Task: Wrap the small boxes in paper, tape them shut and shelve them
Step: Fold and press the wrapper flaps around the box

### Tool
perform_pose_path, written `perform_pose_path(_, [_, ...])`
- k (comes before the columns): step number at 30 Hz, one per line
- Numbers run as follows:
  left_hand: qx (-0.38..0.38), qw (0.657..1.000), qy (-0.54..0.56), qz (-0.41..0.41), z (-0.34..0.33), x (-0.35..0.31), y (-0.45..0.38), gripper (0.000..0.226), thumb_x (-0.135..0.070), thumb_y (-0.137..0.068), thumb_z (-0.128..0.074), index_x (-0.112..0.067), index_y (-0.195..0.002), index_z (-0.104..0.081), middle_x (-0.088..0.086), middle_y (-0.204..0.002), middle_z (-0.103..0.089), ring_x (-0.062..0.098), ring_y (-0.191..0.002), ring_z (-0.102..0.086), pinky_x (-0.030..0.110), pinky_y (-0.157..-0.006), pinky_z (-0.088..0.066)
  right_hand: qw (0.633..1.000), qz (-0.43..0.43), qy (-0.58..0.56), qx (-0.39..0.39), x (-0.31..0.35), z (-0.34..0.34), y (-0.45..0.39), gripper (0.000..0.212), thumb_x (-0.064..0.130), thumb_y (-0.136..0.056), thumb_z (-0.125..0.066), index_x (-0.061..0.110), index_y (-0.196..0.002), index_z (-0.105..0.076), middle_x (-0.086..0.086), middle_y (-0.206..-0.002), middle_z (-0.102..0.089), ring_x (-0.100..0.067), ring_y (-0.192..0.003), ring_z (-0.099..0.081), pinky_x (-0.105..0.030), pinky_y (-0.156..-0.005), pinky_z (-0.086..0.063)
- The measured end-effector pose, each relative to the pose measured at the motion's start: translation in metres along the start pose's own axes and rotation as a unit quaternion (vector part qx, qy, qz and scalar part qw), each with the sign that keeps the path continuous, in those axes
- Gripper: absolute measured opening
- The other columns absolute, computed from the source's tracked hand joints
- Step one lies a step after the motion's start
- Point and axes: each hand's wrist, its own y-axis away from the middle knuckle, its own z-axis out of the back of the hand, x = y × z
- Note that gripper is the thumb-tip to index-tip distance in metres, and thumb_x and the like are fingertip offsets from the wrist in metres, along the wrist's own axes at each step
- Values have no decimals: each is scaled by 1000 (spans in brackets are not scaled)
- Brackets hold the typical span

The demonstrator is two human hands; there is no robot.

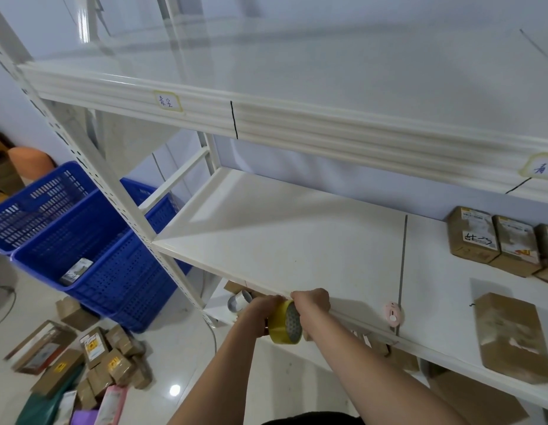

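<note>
Taping at the shelf's front edge

Both hands, left (262, 312) and right (312, 305), gripped a yellowish tape roll (285, 323) with a grey core just below the white shelf (297, 240); wrapped brown boxes (493, 240) stood at its back right.

Bare forearms without sleeves, and a dark garment (312, 418) at the bottom edge.
</note>
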Motion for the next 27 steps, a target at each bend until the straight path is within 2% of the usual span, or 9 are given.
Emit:
perform_pose_path(5, [19,1000,10,8,6,-1,1,47,-35,-87,-73,-9,-124,-58,13,-115,-67,29,-104,-67,44,-91,-58,991,93,93,-25,5,-8,3,12,10,-85,-70,-1,-91,-68,-13,-93,-72,-29,-85,-68,-29,-67,-52])
perform_pose_path(7, [29,999,38,14,9,0,3,44,-29,-85,-75,-9,-122,-60,14,-108,-69,29,-101,-68,43,-91,-58,985,129,111,-21,4,-9,5,12,11,-86,-70,-1,-85,-72,-8,-79,-71,-24,-72,-65,-27,-64,-51])
perform_pose_path(9, [49,995,87,10,9,0,6,37,-23,-86,-76,-10,-117,-60,17,-105,-70,31,-108,-68,44,-95,-56,978,169,122,-22,5,-11,9,20,11,-86,-68,3,-68,-68,-3,-62,-60,-18,-56,-54,-24,-58,-45])
perform_pose_path(11, [58,994,89,-27,8,-1,2,41,-27,-85,-74,-10,-121,-63,20,-112,-70,33,-110,-67,46,-98,-54,973,195,122,-22,7,-9,9,32,12,-85,-67,11,-56,-55,-2,-55,-52,-20,-53,-49,-26,-54,-40])
perform_pose_path(14, [30,993,31,-110,6,-7,-1,31,-35,-86,-68,-17,-111,-71,15,-114,-69,31,-105,-65,47,-97,-54,983,166,78,-6,13,0,5,11,15,-84,-73,7,-77,-70,-10,-75,-67,-28,-73,-63,-29,-68,-50])
perform_pose_path(16, [2,986,-29,-164,4,-16,14,20,-35,-92,-62,-22,-103,-73,9,-107,-68,28,-100,-63,41,-92,-55,992,126,3,0,14,10,0,30,16,-81,-78,6,-106,-65,-10,-98,-69,-28,-87,-68,-32,-75,-57])
perform_pose_path(18, [-10,973,-91,-211,2,-24,23,19,-33,-95,-58,-23,-98,-73,5,-103,-66,24,-91,-61,37,-84,-54,993,99,-58,27,16,26,-6,48,12,-80,-81,4,-121,-57,-12,-99,-72,-25,-81,-69,-37,-76,-61])
perform_pose_path(22, [29,936,-221,-274,-10,-43,40,21,-36,-98,-56,-24,-98,-73,2,-100,-64,17,-80,-59,28,-69,-51,984,73,-67,148,26,69,-10,23,14,-86,-79,1,-103,-71,-12,-97,-74,-22,-82,-66,-33,-73,-58])
perform_pose_path(27, [84,876,-354,-315,-49,-67,57,23,-36,-98,-54,-30,-102,-76,-3,-99,-65,9,-76,-59,23,-62,-48,985,120,-38,118,25,130,-11,10,8,-87,-76,2,-95,-76,-13,-95,-76,-24,-84,-72,-32,-72,-61])
